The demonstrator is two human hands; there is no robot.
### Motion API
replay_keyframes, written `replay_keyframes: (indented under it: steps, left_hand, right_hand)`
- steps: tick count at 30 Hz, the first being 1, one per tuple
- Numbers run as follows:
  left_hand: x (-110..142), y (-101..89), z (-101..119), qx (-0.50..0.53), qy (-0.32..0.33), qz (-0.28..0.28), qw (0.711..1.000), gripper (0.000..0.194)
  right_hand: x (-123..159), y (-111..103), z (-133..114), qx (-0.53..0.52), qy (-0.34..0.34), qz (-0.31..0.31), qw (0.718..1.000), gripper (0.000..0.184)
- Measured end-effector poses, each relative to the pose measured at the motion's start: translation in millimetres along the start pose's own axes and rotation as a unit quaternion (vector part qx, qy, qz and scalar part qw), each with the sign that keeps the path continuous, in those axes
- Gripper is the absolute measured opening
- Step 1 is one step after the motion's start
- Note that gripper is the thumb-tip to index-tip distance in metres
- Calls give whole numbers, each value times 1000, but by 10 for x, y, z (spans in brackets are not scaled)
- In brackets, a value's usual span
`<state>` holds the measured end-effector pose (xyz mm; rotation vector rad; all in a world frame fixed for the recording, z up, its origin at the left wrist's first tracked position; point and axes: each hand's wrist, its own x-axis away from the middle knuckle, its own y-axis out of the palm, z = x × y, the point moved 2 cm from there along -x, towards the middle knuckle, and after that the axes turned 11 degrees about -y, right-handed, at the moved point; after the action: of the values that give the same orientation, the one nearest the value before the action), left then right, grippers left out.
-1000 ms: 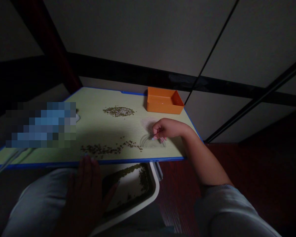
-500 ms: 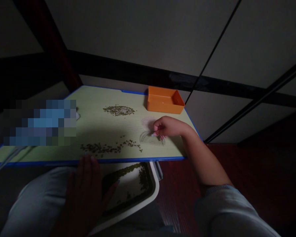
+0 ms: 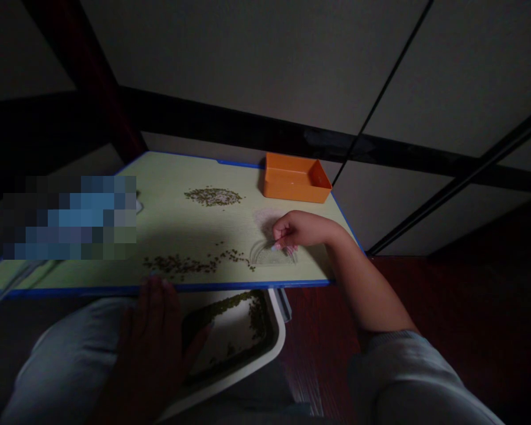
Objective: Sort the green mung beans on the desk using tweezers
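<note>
Protractor (image 3: 272, 255) of clear semicircular plastic, likely light, stiff and slippery, lies under my right fingers (image 3: 282, 242), pinched at its curved rim, a sensible hold, on the pale-yellow, blue-edged desk (image 3: 168, 177); my left fingers (image 3: 157, 301) extend, thumb apart.

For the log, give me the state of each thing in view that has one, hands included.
Right hand: fingers curled, pinching
Clear protractor: in the right hand's fingers, low over or on the table
Left hand: fingers extended, at the table's near edge
Orange box: upright, open-topped
White container: open, green bits inside
Far pile: loosely heaped
Dark bits: scattered in a band
Table: partly covered
</note>
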<state>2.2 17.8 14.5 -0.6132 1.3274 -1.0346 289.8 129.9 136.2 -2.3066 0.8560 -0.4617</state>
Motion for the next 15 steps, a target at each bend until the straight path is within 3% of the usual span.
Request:
replay_keyframes:
  steps: [15]
  left_hand:
    - [-12, -3, 5, 5, -1, 8, 1000, 88]
  right_hand:
    - [-9, 2, -12, 47, 14, 25, 998, 21]
